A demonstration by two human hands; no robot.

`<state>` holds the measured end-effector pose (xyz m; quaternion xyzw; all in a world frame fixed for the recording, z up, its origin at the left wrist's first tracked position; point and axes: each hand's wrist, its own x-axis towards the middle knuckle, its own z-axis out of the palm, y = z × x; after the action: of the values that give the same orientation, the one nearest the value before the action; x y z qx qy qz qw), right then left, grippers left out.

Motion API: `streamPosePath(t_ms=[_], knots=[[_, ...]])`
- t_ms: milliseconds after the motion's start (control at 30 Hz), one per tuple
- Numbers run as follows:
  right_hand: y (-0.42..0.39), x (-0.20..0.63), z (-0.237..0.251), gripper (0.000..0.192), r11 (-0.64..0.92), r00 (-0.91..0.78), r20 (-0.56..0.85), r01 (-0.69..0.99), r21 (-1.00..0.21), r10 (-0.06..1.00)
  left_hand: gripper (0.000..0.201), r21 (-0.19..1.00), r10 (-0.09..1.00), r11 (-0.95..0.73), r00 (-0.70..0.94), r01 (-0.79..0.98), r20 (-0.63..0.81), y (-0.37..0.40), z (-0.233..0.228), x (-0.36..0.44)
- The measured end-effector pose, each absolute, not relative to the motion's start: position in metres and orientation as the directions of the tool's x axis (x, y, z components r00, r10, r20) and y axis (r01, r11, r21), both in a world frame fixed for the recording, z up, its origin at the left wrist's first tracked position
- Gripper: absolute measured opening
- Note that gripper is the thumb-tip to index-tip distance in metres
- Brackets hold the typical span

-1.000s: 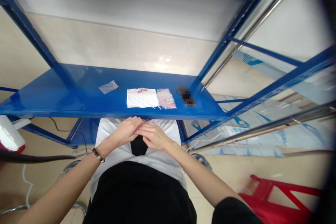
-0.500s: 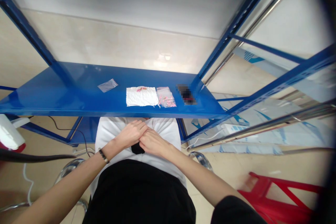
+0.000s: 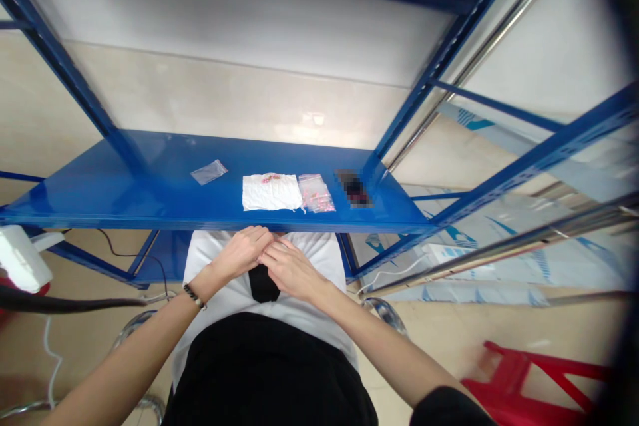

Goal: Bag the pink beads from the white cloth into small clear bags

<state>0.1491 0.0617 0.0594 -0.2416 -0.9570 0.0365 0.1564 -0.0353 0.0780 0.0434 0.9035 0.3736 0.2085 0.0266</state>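
My left hand [image 3: 245, 251] and my right hand [image 3: 292, 271] meet over my lap, just below the front edge of the blue shelf [image 3: 160, 190]. Their curled fingers overlap and touch; whether anything lies inside them is hidden. Just beneath, a black patch [image 3: 264, 284] shows between my white-trousered thighs; I cannot tell what it is. On the shelf lies a crumpled white cloth [image 3: 269, 198] with a small pink-red item [image 3: 271, 178] on it. Against its right side is a clear zip bag [image 3: 315, 193] holding small pink-red pieces. Another clear zip bag [image 3: 208, 173] lies flat farther left.
A blurred-out dark rectangular object [image 3: 353, 188] lies on the shelf's right side. Blue uprights [image 3: 409, 110] frame the shelf. A red plastic stool [image 3: 519, 379] stands on the floor at right; a white device [image 3: 22, 258] is at far left, near loose cables.
The whole view has shifted slightly, so the shelf appears a little lower. My hands stay together; the fingers have moved slightly, and more of the black patch shows. The shelf items stay put.
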Motion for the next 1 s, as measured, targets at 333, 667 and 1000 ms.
streamPosePath(t_ms=[333,667,1000], knots=[[0.066,0.161,0.055,0.038,0.876,-0.545,0.693,0.378,-0.299,0.472,0.003,0.714,0.873,-0.488,0.284,0.502,0.397,0.077,0.051,-0.034],[0.090,0.163,0.061,0.027,0.800,-0.329,0.739,0.375,-0.469,0.588,0.026,0.953,0.962,-0.261,0.116,0.151,0.246,0.084,0.057,-0.026],[0.206,0.134,0.096,0.030,0.609,-0.153,0.642,0.535,-0.585,0.751,0.036,0.992,0.980,-0.035,0.191,-0.121,0.058,0.082,0.055,-0.026]])
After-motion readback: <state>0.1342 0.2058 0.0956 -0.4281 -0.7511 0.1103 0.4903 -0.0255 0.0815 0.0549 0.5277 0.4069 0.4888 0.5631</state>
